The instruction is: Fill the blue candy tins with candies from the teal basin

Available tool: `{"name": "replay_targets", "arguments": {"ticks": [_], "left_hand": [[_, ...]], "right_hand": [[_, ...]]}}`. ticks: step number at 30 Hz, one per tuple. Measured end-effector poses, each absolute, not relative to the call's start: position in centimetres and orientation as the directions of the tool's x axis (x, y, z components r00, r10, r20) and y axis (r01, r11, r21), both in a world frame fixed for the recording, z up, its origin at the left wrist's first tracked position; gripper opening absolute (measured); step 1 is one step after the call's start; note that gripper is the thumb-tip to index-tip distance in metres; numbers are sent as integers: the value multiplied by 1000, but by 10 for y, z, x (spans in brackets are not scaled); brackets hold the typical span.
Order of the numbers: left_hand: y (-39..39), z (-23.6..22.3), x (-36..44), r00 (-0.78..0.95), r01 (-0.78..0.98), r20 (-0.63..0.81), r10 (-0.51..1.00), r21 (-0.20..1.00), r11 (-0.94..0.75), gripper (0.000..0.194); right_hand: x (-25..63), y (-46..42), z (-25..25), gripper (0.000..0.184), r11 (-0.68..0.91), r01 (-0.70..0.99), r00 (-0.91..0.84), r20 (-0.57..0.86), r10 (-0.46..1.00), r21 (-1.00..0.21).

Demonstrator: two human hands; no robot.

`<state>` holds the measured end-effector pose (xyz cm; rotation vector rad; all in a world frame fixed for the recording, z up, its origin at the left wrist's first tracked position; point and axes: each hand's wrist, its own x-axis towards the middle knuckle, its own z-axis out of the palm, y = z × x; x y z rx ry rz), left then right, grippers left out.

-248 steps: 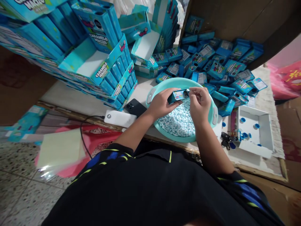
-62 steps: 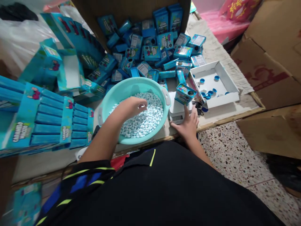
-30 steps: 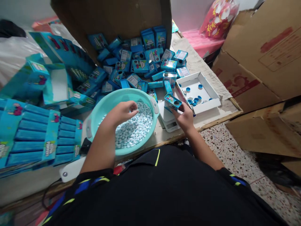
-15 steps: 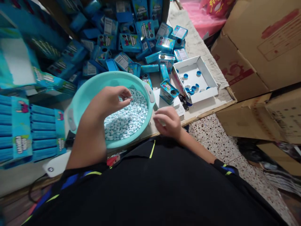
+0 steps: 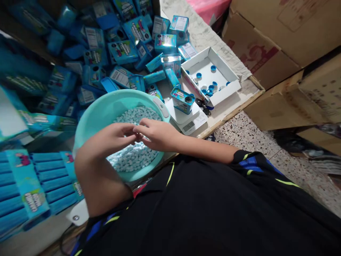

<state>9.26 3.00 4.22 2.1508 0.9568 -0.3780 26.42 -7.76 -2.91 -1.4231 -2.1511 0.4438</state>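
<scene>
Over the turquoise plastic basin, my two hands meet at the fingertips. My left hand reaches in from the left with thumb and fingers pinched. From the other side, my right hand has its fingers drawn together against the left ones. Whatever lies between the fingertips is too small or hidden to make out. Small pale blue and white candies cover the basin's bottom. Just right of the basin, a blue candy tin with a round opening in its top stands on a white digital scale.
A shallow white box holds several blue caps, with keys beside it. Many blue tins are heaped behind the basin. Packed blue cartons stand at left, and cardboard boxes beyond the table's right edge.
My right hand has moved left from beside the scale to meet my left hand over the basin. The view has shifted, and the scale's display now shows.
</scene>
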Motion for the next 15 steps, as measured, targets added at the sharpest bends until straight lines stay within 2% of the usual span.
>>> {"name": "replay_targets", "arguments": {"ticks": [3,7,15], "left_hand": [[30,40,94,691,722,-565,451,515,-462,43],[28,42,97,740,671,-541,400,559,-487,42],[27,40,90,747,665,-494,445,562,-491,50]], "right_hand": [[268,-79,-24,19,376,732,-340,173,924,-567],[273,-81,-23,23,365,701,-334,171,927,-613],[271,-81,-33,16,372,656,-307,219,926,-657]]}}
